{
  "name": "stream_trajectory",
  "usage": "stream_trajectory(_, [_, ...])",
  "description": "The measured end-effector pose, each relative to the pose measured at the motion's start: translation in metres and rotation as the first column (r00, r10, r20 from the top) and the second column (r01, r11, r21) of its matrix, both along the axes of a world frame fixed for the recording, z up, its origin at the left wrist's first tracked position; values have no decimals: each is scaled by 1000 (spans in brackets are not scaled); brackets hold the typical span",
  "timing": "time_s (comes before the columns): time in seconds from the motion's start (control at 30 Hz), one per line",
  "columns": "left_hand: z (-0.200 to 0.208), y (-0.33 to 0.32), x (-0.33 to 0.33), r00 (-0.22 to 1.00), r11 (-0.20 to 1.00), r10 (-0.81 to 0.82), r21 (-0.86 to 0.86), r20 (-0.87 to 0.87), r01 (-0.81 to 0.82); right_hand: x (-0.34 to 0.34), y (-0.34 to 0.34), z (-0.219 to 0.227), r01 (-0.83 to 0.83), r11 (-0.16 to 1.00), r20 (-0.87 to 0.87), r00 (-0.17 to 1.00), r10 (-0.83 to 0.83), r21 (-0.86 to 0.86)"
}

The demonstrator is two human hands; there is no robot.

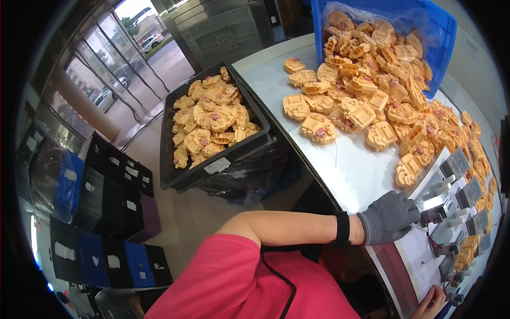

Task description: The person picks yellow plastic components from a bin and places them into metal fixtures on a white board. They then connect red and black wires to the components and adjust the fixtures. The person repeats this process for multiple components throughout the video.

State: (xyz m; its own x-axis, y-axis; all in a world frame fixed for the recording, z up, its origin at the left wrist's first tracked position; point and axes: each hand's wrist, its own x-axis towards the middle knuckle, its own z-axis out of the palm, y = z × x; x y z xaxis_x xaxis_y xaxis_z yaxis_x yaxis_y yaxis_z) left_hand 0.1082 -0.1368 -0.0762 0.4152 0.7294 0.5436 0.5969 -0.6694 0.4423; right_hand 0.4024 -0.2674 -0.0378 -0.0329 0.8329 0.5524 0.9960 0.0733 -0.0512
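Observation:
My left hand [390, 217], in a grey knitted glove, is closed at the near side of a bench fixture [445, 199]. Its curled fingertips meet a small dark block [434, 214] on that fixture; what they grip is hidden. My right hand [431, 303] shows only in part at the lower right edge, bare, with bent fingers drawn together beside the lower end of the fixture row. Whatever it holds cannot be made out. A tan moulded plastic housing [466, 252] sits on the fixture between the hands. Another such housing [408, 171] lies just beyond my left hand.
A blue bin [445, 50] tipped on its side spills tan housings [366, 101] over the white table [270, 66]. A black crate [169, 173] heaped with similar housings stands left of the table. Stacked black and blue boxes [103, 199] line the far left. Printed paper [419, 260] lies by the fixture.

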Motion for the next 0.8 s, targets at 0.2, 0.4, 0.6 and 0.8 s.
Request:
stream_trajectory(0.2, [-2,-3,0,999,998,51,50,-19,-50,-2,10,7,-104,994,-140,985,99,-25])
stream_trajectory(0.4, [2,-2,2,1000,996,26,89,11,-27,47,4,-37,-82,997,-192,978,79,-6])
stream_trajectory(0.6, [0,-1,-10,1000,998,-2,-67,1,2,0,3,-13,32,985,-498,860,-114,-170])
stream_trajectory(0.8, [11,-4,-4,996,989,75,-131,52,-67,1,10,-5,9,996,-480,875,-52,-92])
